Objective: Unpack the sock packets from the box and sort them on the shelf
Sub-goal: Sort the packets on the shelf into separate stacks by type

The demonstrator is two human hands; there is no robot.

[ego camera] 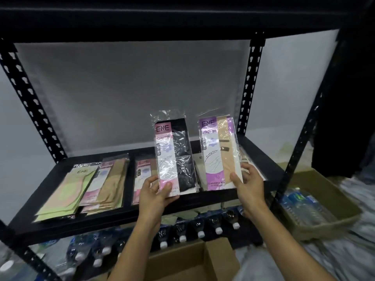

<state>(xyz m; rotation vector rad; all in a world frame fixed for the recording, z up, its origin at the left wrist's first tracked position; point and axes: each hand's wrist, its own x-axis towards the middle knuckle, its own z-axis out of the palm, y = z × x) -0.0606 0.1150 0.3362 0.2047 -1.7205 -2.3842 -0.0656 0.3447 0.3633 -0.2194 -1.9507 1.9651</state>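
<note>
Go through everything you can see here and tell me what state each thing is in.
Left hand: holding the pink-label packet upright.
Right hand: holding the purple-label packet upright.
Green packets: stacked flat on the shelf.
Beige packets: stacked flat beside them.
Cardboard box: open, below the shelf.
Water bottles: capped, under the shelf.

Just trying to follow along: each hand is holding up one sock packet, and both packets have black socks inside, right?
Not quite. The head view shows the left hand holding a packet with black socks, but the right hand holds a purple packet with beige socks.
</note>
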